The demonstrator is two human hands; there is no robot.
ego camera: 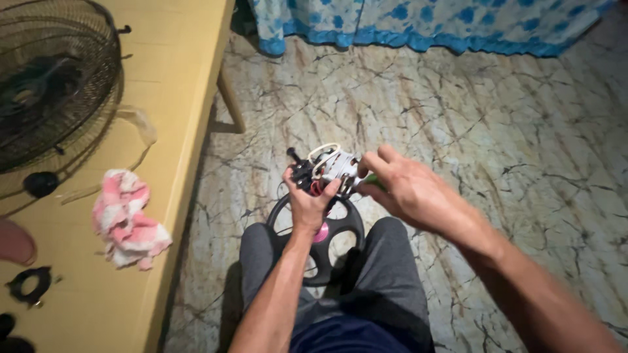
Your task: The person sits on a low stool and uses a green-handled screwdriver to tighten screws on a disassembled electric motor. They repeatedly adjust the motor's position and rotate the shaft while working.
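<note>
My left hand (307, 199) grips a small fan motor (329, 168) with white wires and a black shaft, held up over my knees. My right hand (400, 186) is closed on a green-handled tool (371, 180), likely a screwdriver, whose tip meets the motor's right side. Below the motor a black round spoked fan part (340, 229) with a pink centre rests on my lap, between my grey-trousered legs. The tool's shaft is hidden by my fingers.
A yellow table (163, 131) runs along the left, with a black wire fan guard (52, 78), a pink-and-white rag (127, 219) and small black parts (29, 284) on it. The floor (458, 117) is marbled tile. A blue floral cloth (425, 23) hangs at the top.
</note>
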